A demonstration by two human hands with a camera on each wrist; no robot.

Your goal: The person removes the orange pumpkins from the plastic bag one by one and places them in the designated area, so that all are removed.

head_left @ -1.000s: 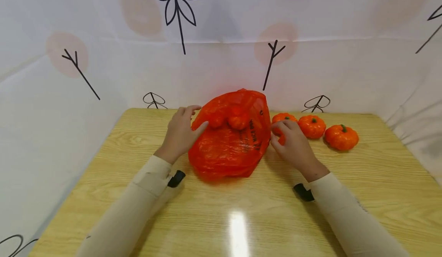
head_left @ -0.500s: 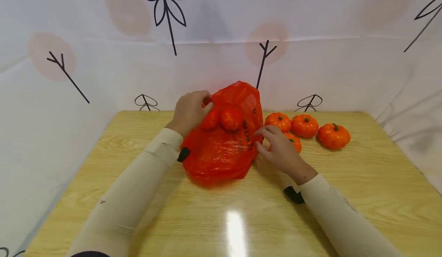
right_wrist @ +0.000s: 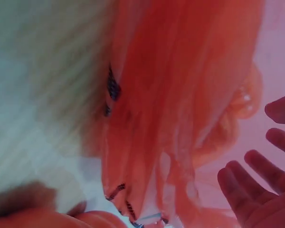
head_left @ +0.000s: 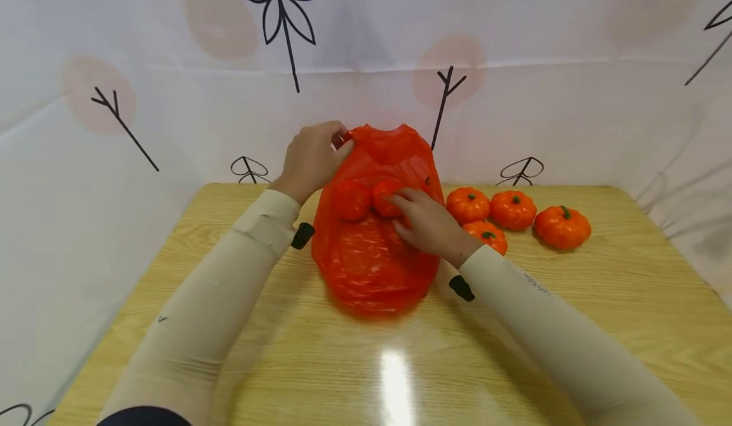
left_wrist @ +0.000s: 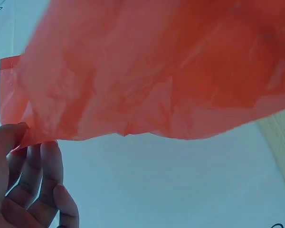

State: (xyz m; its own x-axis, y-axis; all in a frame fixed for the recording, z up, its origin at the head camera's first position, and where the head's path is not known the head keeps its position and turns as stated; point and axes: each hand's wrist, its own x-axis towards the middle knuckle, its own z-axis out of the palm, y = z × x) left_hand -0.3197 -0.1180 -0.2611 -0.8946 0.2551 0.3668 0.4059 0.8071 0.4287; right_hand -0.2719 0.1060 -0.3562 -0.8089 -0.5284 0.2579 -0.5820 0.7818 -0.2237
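Note:
A translucent red plastic bag stands upright on the table, with two small orange toy pumpkins showing at it. My left hand pinches the bag's upper left edge; the left wrist view shows the thumb and fingers on a corner of the plastic. My right hand is in front of the bag's right side, its fingertips overlapping one pumpkin. In the right wrist view that hand has spread, loosely bent fingers and holds nothing, beside the bag.
Several orange pumpkins with green stems, including a near one and a far right one, sit on the wooden table to the right of the bag. A white cloth wall with plant drawings rises behind the table.
My left hand has risen and now pinches the bag's edge, pulling it up so the bag stands taller. My right hand has moved left from the bag's side to in front of it.

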